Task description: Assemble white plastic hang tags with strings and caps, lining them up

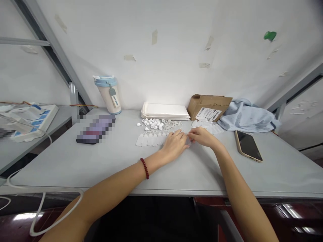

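Several white tags [148,139] lie side by side in a row on the table, each with a thin cord at its top end. My left hand [174,145], with a dark red bead bracelet at the wrist, lies over the right end of this row, its fingers stretched out and hiding the tags below. Close to its fingertips, my right hand [200,136] is closed in a pinch; whatever it holds is too small to make out. Behind the row sit a pile of small white plastic caps [153,123] and a tangle of white cords [173,125].
A white stack [165,110] and a cardboard box [209,106] stand by the wall, with more white tags [208,127] before the box. Blue cloth [248,116] and a phone [248,145] lie right; a tumbler [108,95] and a pixelated phone-like object [96,129] are left.
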Available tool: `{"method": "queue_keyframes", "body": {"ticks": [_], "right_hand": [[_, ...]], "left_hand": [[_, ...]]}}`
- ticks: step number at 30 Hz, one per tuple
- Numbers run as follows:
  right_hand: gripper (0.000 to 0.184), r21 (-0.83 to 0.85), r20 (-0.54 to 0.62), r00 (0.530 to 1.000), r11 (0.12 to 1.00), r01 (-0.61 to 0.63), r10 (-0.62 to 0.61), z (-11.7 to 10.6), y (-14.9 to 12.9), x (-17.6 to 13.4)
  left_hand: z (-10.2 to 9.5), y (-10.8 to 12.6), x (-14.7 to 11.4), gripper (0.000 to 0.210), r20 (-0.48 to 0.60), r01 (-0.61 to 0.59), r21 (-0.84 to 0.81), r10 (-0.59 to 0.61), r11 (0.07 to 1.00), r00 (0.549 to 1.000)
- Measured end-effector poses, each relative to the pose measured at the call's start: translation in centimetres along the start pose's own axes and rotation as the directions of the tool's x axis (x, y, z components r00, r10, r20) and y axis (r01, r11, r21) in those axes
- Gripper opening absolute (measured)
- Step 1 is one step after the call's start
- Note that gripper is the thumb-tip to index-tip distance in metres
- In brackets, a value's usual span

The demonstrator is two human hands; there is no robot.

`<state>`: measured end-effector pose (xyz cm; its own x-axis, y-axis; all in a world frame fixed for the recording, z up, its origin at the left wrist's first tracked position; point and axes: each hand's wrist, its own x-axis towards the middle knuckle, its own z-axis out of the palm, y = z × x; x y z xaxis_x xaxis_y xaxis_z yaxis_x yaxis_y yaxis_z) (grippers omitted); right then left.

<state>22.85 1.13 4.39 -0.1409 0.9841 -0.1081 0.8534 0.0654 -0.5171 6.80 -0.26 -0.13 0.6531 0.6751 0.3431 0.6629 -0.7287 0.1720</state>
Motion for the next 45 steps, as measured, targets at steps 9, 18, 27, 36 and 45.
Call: {"method": "queue_keyframes", "body": {"ticks": [9,18,27,36,45], "right_hand": [[0.019,0.059,-0.103,0.995,0.998,0.001,0.005,0.3,0.9,0.6],[0.027,-0.163,-0.491,0.859,0.984,0.072,-0.144,1.0,4.7,2.8],[0.042,-0.302,-0.491,0.849,0.952,0.043,-0.193,1.1,6.0,3.2],[0.036,-0.363,-0.403,0.914,0.925,-0.114,-0.046,0.5,4.8,2.2],[0.036,-0.326,-0.349,0.937,0.940,-0.099,-0.023,0.6,4.3,1.9]], "left_hand": [[-0.2,0.1,0.0,0.032,-0.056,0.039,-0.030,-0.041,0.999,0.998],[-1.6,-4.0,0.5,0.026,-0.108,0.287,-0.148,-0.304,0.946,0.946],[-2.5,-4.6,0.3,0.029,0.066,0.216,-0.093,-0.210,0.972,0.975],[-2.4,-5.2,0.5,0.039,-0.174,0.207,-0.226,-0.248,0.952,0.953],[-2.3,-3.9,0.3,0.030,-0.319,0.101,-0.455,-0.268,0.885,0.909]]}}
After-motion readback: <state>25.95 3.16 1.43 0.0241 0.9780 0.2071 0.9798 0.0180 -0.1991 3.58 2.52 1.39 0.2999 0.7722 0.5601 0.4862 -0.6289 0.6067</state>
